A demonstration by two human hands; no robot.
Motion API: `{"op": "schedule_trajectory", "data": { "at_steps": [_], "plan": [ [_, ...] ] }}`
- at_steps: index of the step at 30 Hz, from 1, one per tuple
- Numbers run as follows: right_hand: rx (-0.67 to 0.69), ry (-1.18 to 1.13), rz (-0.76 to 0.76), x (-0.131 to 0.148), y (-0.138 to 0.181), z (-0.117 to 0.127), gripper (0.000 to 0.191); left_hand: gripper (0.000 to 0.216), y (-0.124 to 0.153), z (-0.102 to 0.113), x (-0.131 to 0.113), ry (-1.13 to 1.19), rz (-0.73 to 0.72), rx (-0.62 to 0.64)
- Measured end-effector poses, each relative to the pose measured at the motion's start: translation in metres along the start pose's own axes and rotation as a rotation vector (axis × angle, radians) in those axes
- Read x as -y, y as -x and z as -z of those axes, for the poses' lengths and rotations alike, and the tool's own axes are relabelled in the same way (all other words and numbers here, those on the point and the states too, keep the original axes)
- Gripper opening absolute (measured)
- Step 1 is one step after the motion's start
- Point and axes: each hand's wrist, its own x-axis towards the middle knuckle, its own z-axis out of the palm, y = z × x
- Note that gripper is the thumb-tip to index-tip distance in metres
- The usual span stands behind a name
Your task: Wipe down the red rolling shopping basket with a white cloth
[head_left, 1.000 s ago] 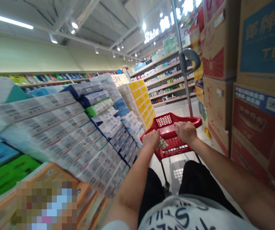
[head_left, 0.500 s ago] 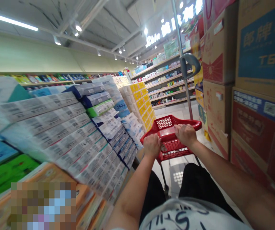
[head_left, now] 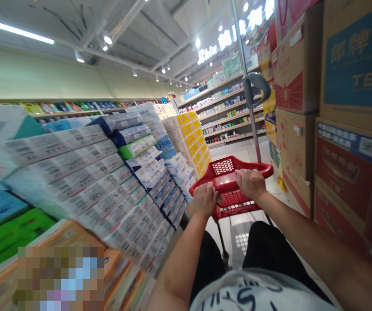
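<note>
A red plastic shopping cart stands in front of me, its basket walls pierced with holes. My left hand is closed around the left part of its red handle. Farther right, my right hand grips the same handle near its right side. Between the two hands a pale panel shows on the handle. From the cart's right side rises a tall metal pole with a grey looped grip on it. The undersides of my fingers are hidden by the handle and my hands.
Stacked packs of wrapped tissue paper line the left side, with yellow-and-white packs beyond. Cardboard cartons are piled close on the right. Stocked shelves stand ahead across a pale tiled floor.
The view has shifted very slightly, so the shelves and packs on the left sit a little farther right. Both hands keep their hold on the cart handle.
</note>
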Motion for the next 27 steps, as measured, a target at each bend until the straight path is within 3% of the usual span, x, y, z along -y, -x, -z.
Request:
{"op": "schedule_trajectory", "data": {
  "at_steps": [4,6,8,11,14,16,18,20,24,27],
  "plan": [
    [-0.002,0.009,0.012,0.001,0.0,0.001,0.032,0.051,-0.021,0.006,0.009,0.036,0.137,0.203],
    [-0.003,0.007,0.021,0.001,0.0,0.0,0.032,0.053,-0.029,0.009,0.015,0.046,0.137,0.27],
    [0.003,0.002,0.022,0.0,0.0,0.0,0.032,0.049,-0.025,0.009,0.019,0.06,0.079,0.23],
    [0.008,-0.006,0.017,0.0,0.0,-0.001,0.032,0.036,-0.005,0.003,0.023,0.082,-0.031,0.037],
    [0.002,-0.004,0.008,0.0,0.0,-0.001,0.032,0.033,0.008,-0.004,0.024,0.088,-0.03,-0.077],
    [0.006,-0.003,0.006,0.0,0.0,-0.001,0.032,0.034,0.004,-0.004,0.024,0.097,0.073,-0.051],
    [0.013,-0.004,0.006,-0.001,0.001,-0.002,0.032,0.043,-0.006,-0.001,0.026,0.103,0.165,0.059],
    [0.02,-0.008,0.01,-0.003,0.001,-0.003,0.032,0.044,-0.013,0.002,0.031,0.105,0.154,0.128],
    [0.024,-0.01,0.014,-0.004,0.001,-0.005,0.033,0.036,-0.005,0.004,0.044,0.148,0.017,0.048],
    [0.02,-0.004,0.012,-0.002,0.001,-0.004,0.033,0.039,-0.003,0.003,0.046,0.129,0.065,0.007]
  ]
}}
